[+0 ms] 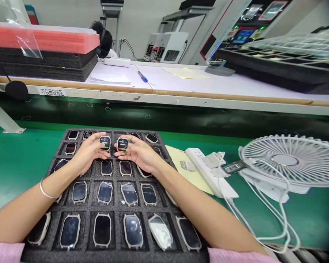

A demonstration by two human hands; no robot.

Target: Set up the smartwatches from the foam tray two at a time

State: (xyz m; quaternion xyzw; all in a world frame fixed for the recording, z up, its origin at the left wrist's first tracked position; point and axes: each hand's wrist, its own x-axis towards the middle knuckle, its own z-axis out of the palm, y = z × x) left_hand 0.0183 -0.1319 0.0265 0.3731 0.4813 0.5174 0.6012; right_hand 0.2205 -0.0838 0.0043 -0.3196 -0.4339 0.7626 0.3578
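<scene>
A black foam tray (53, 162) with a grid of pockets lies on the green mat in front of me and holds several smartwatch bodies with dark screens. My left hand (89, 151) grips one watch body (105, 143) whose screen is lit with a green bar. Beside it, my right hand (138, 152) holds a second watch body (122, 144), lit with red and green marks. Both hands hover over the far middle rows of the tray, fingers curled round the watches. A silver bangle (48, 193) circles my left wrist.
A white power strip (208, 175) with plugs and cables lies right of the tray on yellow paper. A white desk fan (293, 160) lies face-up at the right. Behind runs a dark conveyor, then a white bench with stacked foam (44, 54), a pen (142, 76) and trays.
</scene>
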